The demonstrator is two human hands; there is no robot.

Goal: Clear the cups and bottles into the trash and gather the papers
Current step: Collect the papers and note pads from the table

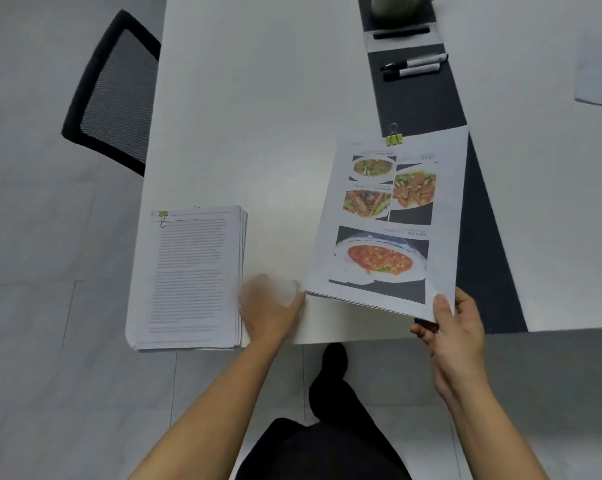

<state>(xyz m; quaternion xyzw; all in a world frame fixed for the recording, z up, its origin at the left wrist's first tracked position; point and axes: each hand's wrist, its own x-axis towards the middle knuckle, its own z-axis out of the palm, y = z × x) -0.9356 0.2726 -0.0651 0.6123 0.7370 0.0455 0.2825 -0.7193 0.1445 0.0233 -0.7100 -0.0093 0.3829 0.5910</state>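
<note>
My right hand [455,330] grips the near right corner of a clipped bundle of food-photo pages [386,220], holding it tilted above the white table [258,98]; a green binder clip [393,137] sits on its far edge. My left hand [271,306], blurred, hovers over the table's near edge between that bundle and a thick text stack [188,278], with fingers spread and nothing in it. The text stack lies flat at the table's near left corner with a green clip [162,216] at its top left.
A dark strip [424,98] runs down the table's middle with two markers [413,65] on it and a greenish container [396,6] at the far end. Another sheet [599,74] lies at the far right. A black mesh chair [115,91] stands left of the table.
</note>
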